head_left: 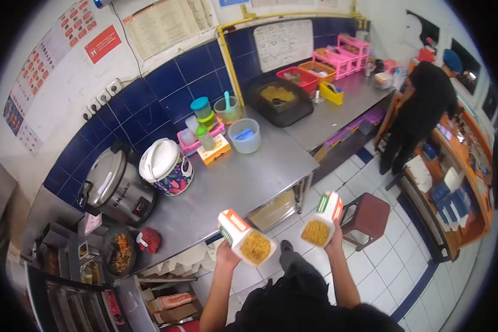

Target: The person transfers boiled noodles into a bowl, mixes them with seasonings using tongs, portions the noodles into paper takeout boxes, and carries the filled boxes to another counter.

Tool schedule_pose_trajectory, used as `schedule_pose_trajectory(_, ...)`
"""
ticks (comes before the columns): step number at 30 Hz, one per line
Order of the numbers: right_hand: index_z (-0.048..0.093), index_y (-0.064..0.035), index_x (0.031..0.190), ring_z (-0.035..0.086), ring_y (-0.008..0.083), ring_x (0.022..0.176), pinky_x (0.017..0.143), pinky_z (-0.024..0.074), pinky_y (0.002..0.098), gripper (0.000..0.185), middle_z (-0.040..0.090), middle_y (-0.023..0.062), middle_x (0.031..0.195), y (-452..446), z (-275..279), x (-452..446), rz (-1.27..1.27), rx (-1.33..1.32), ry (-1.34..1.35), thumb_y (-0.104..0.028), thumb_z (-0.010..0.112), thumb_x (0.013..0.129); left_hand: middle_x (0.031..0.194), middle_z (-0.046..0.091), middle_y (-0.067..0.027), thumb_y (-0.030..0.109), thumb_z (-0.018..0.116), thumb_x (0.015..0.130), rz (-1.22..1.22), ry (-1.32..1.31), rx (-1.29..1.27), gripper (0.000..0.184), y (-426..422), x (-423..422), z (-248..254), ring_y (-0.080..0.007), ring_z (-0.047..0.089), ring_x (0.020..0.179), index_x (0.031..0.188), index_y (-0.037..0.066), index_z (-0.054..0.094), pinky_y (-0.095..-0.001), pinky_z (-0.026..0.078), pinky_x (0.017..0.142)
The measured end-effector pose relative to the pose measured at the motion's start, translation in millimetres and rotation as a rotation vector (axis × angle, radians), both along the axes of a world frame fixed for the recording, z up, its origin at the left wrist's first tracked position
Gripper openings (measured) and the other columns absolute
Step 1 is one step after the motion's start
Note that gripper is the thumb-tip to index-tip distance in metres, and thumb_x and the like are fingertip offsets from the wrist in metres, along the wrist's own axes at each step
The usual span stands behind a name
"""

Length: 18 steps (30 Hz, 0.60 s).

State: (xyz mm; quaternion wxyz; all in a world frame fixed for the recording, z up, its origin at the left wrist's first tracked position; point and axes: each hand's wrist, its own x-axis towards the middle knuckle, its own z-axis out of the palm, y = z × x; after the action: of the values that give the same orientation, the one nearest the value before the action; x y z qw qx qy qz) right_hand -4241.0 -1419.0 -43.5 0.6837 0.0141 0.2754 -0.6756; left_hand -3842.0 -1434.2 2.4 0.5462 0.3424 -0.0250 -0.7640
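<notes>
My left hand [226, 256] is closed around a white takeaway box [233, 227] with orange and green print, its lid flap raised. Yellow-brown food, perhaps noodles [256, 247], fills that box. A second box [330, 207] of the same kind is gripped by my right hand [335, 243], and similar yellow-brown food [316, 233] shows inside it. Both boxes are held apart in front of my body, above the tiled floor. The fingers underneath the boxes are partly hidden.
Along the wall runs a steel counter [279, 163] with a rice cooker [124, 191], a patterned container [167, 169], a bucket [244, 143] and a black tray [260, 105]. A red-brown stool [369, 218] stands right. A person in black [426, 99] bends at a wooden shelf.
</notes>
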Motion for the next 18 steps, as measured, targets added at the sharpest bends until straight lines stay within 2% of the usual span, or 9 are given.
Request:
schedule_pose_trajectory(2, 0.044, -0.0006, 0.144, 0.063, 0.0312, 0.118, 0.101, 0.0506, 0.0448, 0.056, 0.061, 0.0164, 0.132, -90, -5, 4, 0.003, 0.011, 0.111, -0.041, 0.047, 0.105, 0.142, 0.054, -0.0196, 0.025, 0.031, 0.105, -0.002, 0.030, 0.015, 0.048, -67, -14, 9, -0.0375, 0.053, 0.130, 0.144, 0.000, 0.044, -0.0529, 0.041, 0.112)
schedule_pose_trajectory(4, 0.046, -0.0002, 0.142, 0.064, 0.0294, 0.116, 0.099, 0.0519, 0.0427, 0.054, 0.062, 0.0155, 0.130, -165, 4, 13, 0.114, 0.047, 0.196, -0.039, 0.049, 0.105, 0.141, 0.055, -0.0195, 0.024, 0.030, 0.105, 0.008, 0.024, 0.027, 0.047, -133, -8, -25, -0.0366, 0.055, 0.128, 0.142, 0.000, 0.045, -0.0524, 0.043, 0.110)
schedule_pose_trajectory(6, 0.049, 0.0002, 0.141, 0.065, 0.0277, 0.114, 0.097, 0.0531, 0.0405, 0.052, 0.063, 0.0147, 0.128, -233, -2, 33, 0.223, 0.081, 0.277, -0.037, 0.051, 0.104, 0.140, 0.055, -0.0208, 0.023, 0.030, 0.105, 0.082, -0.158, 0.129, 0.048, -193, -11, -28, -0.0364, 0.055, 0.128, 0.143, -0.003, 0.043, -0.0492, 0.044, 0.110)
schedule_pose_trajectory(8, 0.050, 0.0021, 0.140, 0.064, 0.0247, 0.115, 0.098, 0.0516, 0.0370, 0.053, 0.064, 0.0139, 0.129, -287, -21, 47, 0.482, 0.027, 0.609, -0.035, 0.054, 0.103, 0.136, 0.056, -0.0216, 0.020, 0.033, 0.104, 0.176, -0.262, 0.159, 0.045, -247, -6, -60, -0.0354, 0.058, 0.124, 0.139, -0.005, 0.046, -0.0494, 0.047, 0.107)
schedule_pose_trajectory(10, 0.052, 0.0052, 0.137, 0.064, 0.0210, 0.112, 0.097, 0.0506, 0.0340, 0.055, 0.064, 0.0127, 0.127, -320, -19, 65, 0.718, -0.085, 0.891, -0.037, 0.056, 0.102, 0.132, 0.061, -0.0207, 0.018, 0.036, 0.104, 0.168, -0.305, 0.177, 0.041, -276, -5, -58, -0.0344, 0.060, 0.121, 0.132, -0.005, 0.054, -0.0472, 0.047, 0.107)
schedule_pose_trajectory(13, 0.059, 0.0039, 0.131, 0.062, 0.0171, 0.107, 0.092, 0.0493, 0.0309, 0.049, 0.066, 0.0119, 0.120, -352, 12, 101, 0.718, -0.055, 0.876, -0.036, 0.058, 0.102, 0.132, 0.061, -0.0176, 0.025, 0.036, 0.106, 0.125, -0.206, 0.264, 0.044, -302, -7, -47, -0.0331, 0.059, 0.122, 0.134, -0.005, 0.052, -0.0464, 0.045, 0.109)
schedule_pose_trajectory(15, 0.058, 0.0034, 0.132, 0.061, 0.0183, 0.111, 0.097, 0.0471, 0.0312, 0.052, 0.065, 0.0135, 0.121, -368, 35, 119, 0.699, -0.007, 1.109, -0.039, 0.057, 0.102, 0.142, 0.056, -0.0162, 0.040, 0.038, 0.107, 0.146, -0.464, 0.137, 0.057, -311, -7, -44, -0.0317, 0.050, 0.133, 0.141, -0.004, 0.047, -0.0450, 0.037, 0.114)
schedule_pose_trajectory(16, 0.058, 0.0034, 0.132, 0.061, 0.0183, 0.111, 0.097, 0.0471, 0.0312, 0.052, 0.065, 0.0135, 0.121, -376, 24, 120, 0.716, -0.008, 1.110, -0.039, 0.057, 0.102, 0.142, 0.056, -0.0162, 0.040, 0.038, 0.107, 0.157, -0.460, 0.147, 0.057, -307, -8, -34, -0.0317, 0.050, 0.133, 0.141, -0.004, 0.047, -0.0450, 0.037, 0.114)
schedule_pose_trajectory(18, 0.057, 0.0038, 0.133, 0.060, 0.0198, 0.115, 0.099, 0.0461, 0.0311, 0.055, 0.064, 0.0137, 0.125, -388, 1, 118, 0.647, -0.129, 1.336, -0.042, 0.054, 0.103, 0.143, 0.054, -0.0153, 0.057, 0.042, 0.103, 0.098, -0.653, 0.104, 0.072, -297, -11, -17, -0.0289, 0.051, 0.131, 0.145, -0.002, 0.043, -0.0465, 0.040, 0.109)
